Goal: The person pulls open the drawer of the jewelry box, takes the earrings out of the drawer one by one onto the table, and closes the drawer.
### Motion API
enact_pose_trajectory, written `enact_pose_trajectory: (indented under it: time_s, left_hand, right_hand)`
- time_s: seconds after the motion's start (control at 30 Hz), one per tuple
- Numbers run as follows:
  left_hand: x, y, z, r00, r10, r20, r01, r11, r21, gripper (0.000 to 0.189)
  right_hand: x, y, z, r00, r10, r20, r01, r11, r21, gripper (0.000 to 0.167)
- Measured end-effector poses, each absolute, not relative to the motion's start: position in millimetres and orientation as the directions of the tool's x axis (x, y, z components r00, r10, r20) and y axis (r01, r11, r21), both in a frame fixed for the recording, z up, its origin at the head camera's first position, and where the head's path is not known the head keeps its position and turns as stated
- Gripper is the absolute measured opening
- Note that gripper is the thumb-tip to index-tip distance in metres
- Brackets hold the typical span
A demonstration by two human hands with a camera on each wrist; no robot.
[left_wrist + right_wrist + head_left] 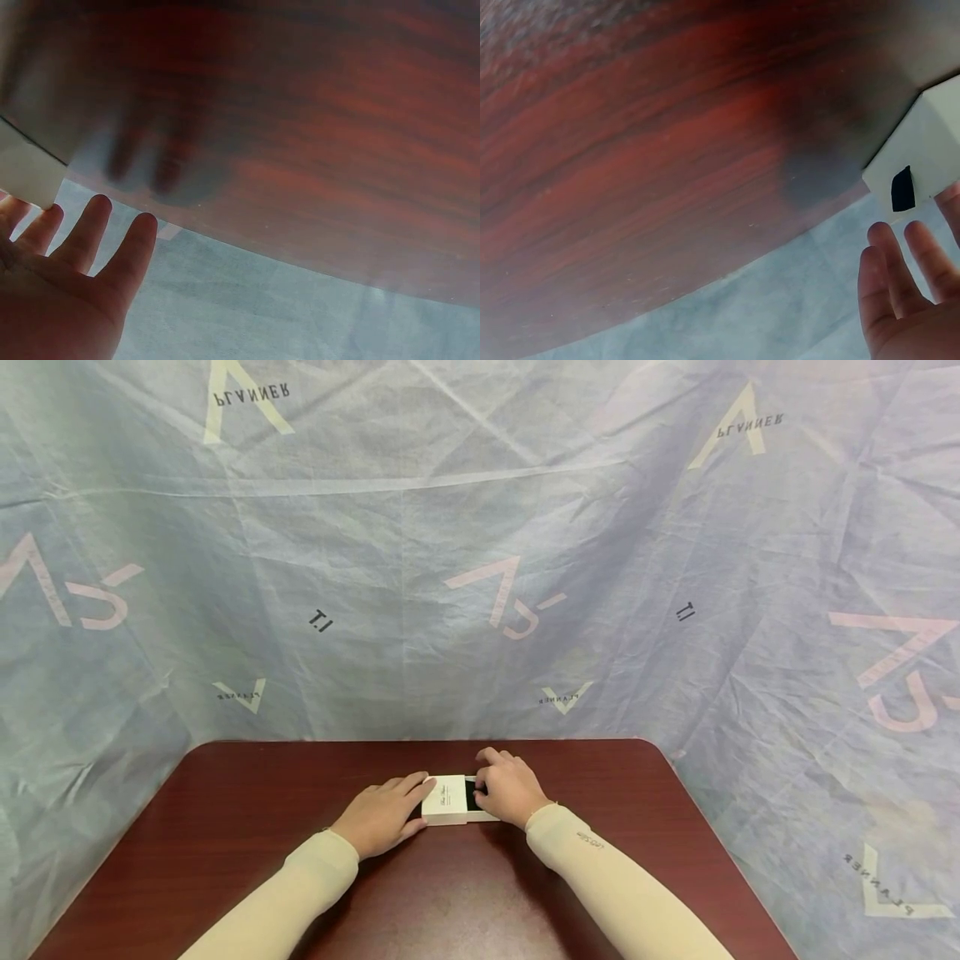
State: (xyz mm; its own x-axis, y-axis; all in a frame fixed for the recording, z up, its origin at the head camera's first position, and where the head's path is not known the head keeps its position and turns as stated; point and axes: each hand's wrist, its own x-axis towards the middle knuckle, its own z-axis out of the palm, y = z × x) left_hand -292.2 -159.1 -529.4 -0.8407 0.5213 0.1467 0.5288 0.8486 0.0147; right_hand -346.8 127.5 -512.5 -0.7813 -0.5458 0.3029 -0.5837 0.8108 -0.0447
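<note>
A small white drawer-style box (pixel 446 810) lies near the far side of the table, its inner drawer (pixel 483 816) partly slid out to the right and dark inside. My left hand (pixel 378 817) holds the left end of the sleeve, index finger over the top edge and thumb at the front corner. Over the drawer's right end is my right hand (pixel 512 789), its thumb at the dark interior and a finger at the box edge. The other fingers (pixel 889 262) extend free in the right wrist view. A black tab (pixel 903 189) shows on the drawer's end face.
The box rests on a dark red wood-grain table (pixel 465 893) with rounded far corners. Grey printed cloth (pixel 405 610) hangs behind it and along both sides. Cream sleeves (pixel 630 885) cover both forearms.
</note>
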Motion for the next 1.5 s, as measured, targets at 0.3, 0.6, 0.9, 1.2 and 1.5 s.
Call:
enact_pose_trajectory:
  time_s: [0.3,0.6,0.9,1.2,1.5]
  left_hand:
    - [-290.5,-159.0,-526.9,-0.843,0.519,0.143,0.528,0.849,0.030,0.069]
    - [-293.5,-158.6,-531.1,-0.843,0.518,0.145,0.526,0.850,0.022,0.070]
    - [-293.2,-158.1,-531.0,-0.840,0.520,0.154,0.529,0.849,0.015,0.069]
    - [-293.9,-158.3,-532.2,-0.835,0.525,0.163,0.533,0.846,0.007,0.069]
    - [-291.5,-158.3,-529.3,-0.836,0.524,0.161,0.533,0.846,0.016,0.069]
  right_hand:
    - [-346.4,125.5,-512.7,-0.792,-0.531,0.302,-0.576,0.814,-0.078,0.009]
    - [-347.9,125.7,-516.2,-0.775,-0.550,0.313,-0.592,0.805,-0.051,0.015]
    - [-353.5,125.2,-529.1,-0.580,-0.654,0.485,-0.640,0.735,0.226,0.018]
    - [-351.2,125.0,-525.5,-0.547,-0.667,0.505,-0.633,0.725,0.271,0.018]
    - [-348.1,125.4,-522.2,-0.540,-0.664,0.517,-0.622,0.729,0.286,0.017]
